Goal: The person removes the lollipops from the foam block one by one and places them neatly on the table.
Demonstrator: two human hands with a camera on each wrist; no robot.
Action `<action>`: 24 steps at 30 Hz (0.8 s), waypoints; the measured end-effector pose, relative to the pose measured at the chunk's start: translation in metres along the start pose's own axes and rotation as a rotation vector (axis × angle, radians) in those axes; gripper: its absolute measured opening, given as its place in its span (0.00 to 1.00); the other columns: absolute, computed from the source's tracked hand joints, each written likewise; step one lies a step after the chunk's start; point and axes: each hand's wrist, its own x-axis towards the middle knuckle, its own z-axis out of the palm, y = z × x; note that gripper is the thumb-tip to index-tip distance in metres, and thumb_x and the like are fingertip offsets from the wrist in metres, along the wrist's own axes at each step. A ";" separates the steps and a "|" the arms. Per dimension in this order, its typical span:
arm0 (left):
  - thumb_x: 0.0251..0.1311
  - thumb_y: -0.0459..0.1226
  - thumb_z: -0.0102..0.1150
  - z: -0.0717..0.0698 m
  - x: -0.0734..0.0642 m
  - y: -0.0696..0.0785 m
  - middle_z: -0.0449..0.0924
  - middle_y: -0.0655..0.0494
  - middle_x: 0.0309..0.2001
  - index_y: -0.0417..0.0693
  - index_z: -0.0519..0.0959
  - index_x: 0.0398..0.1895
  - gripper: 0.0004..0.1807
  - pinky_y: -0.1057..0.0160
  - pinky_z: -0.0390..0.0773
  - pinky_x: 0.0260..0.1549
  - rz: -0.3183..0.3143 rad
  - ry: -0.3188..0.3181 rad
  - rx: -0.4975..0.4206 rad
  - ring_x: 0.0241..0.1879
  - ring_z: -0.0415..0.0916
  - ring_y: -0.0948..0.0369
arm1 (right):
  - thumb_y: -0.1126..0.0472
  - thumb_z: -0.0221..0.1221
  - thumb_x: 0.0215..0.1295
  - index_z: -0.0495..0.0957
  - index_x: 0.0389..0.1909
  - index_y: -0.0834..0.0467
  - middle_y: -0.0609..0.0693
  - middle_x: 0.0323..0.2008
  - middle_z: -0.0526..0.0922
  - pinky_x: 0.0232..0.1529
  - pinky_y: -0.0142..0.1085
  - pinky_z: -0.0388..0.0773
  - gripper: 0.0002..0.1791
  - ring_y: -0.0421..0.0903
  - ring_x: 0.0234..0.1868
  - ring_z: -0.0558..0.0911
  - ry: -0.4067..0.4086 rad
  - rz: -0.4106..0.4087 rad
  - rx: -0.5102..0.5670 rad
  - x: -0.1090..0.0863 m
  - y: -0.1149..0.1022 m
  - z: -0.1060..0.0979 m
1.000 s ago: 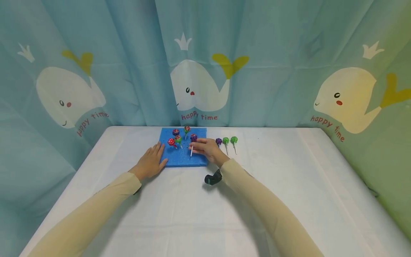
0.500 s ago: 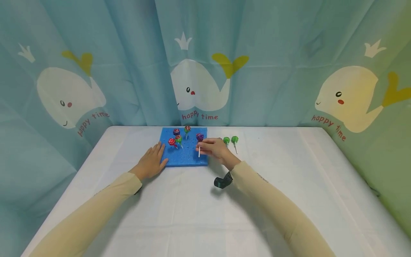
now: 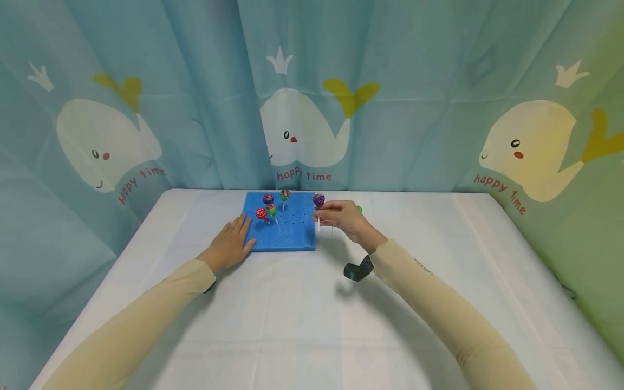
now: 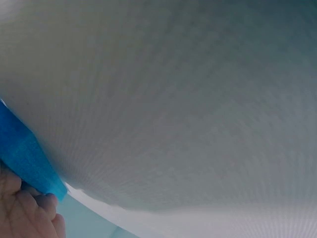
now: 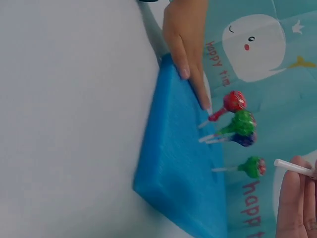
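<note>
A blue foam board (image 3: 285, 238) dotted with holes lies at the far side of the table. Several wrapped lollipops stand in it by their sticks, among them a red lollipop (image 3: 261, 214) and a green lollipop (image 3: 285, 194). My left hand (image 3: 226, 244) rests along the board's left edge with its fingers extended. At the board's right edge, my right hand (image 3: 348, 219) pinches the stick of a purple lollipop (image 3: 319, 200), head up. In the right wrist view, the lower end of that white stick (image 5: 293, 167) juts from the fingers (image 5: 292, 198).
Part of another green lollipop (image 3: 359, 209) peeks out behind my right hand, which hides the others lying there. A dark wrist-worn device (image 3: 358, 269) hangs below the right cuff. A whale-print curtain (image 3: 414, 81) closes off the table's far side.
My right hand has moved right with the purple lollipop, from over the board to its right edge, now covering the lollipops on the table. The left hand has stayed still.
</note>
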 end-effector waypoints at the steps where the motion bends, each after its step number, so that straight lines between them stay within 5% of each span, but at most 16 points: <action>1: 0.70 0.47 0.39 -0.001 0.000 0.000 0.44 0.30 0.72 0.27 0.47 0.70 0.37 0.42 0.49 0.69 0.000 0.004 -0.001 0.72 0.45 0.38 | 0.68 0.58 0.62 0.76 0.41 0.68 0.47 0.31 0.85 0.46 0.36 0.82 0.09 0.45 0.38 0.86 0.001 -0.006 -0.006 -0.001 -0.002 -0.002; 24: 0.70 0.47 0.40 0.000 -0.001 0.001 0.46 0.30 0.71 0.27 0.49 0.70 0.37 0.41 0.51 0.69 -0.001 0.017 0.001 0.71 0.48 0.38 | 0.69 0.57 0.63 0.72 0.46 0.68 0.38 0.29 0.83 0.40 0.26 0.80 0.12 0.34 0.33 0.84 0.085 -0.038 -0.015 -0.029 -0.017 -0.071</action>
